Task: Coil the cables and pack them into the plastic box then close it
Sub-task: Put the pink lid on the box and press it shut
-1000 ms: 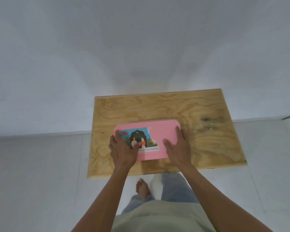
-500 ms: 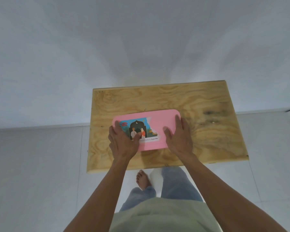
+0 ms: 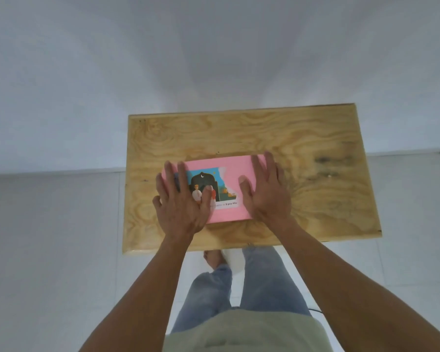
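A pink plastic box (image 3: 235, 166) with a torn picture sticker on its lid lies shut near the middle of the wooden table (image 3: 315, 138). My left hand (image 3: 179, 201) presses flat on the left part of the lid, fingers straight, thumb on the sticker. My right hand (image 3: 266, 191) lies flat on the lid's right end with its fingers reaching past the far right corner. No cables are visible; the lid hides the box's inside.
The small plywood table stands against a white wall on a pale tiled floor. Its near edge (image 3: 239, 246) is just above my legs and a bare foot (image 3: 214, 259). Bare wood lies right of and behind the box.
Both hands have spread further apart along the lid and lie flatter on it. The box has stayed in place; the view has shifted slightly.
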### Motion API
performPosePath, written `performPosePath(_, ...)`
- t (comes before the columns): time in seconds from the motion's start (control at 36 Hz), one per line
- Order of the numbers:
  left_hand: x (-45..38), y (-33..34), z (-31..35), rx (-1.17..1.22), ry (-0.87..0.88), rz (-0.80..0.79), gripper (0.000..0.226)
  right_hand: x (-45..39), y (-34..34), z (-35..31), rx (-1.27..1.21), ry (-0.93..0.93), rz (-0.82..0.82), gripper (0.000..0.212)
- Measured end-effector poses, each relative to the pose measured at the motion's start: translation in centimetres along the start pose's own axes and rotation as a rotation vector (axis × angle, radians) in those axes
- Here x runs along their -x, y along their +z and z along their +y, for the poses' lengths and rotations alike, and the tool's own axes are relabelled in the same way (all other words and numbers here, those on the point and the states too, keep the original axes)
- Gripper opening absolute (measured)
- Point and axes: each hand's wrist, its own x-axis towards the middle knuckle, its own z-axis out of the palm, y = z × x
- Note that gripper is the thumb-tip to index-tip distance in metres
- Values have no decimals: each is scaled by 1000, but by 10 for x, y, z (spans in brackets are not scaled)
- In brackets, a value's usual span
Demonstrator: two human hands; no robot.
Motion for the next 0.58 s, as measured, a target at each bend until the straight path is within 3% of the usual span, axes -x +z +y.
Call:
performPosePath(0.14,-2,2,1,-29,-13,0,88,-5,0,1,20,-31,78,58)
performPosePath(0.58,0,6,-5,27,28,0,87,7,8,-3,87,41,61,60)
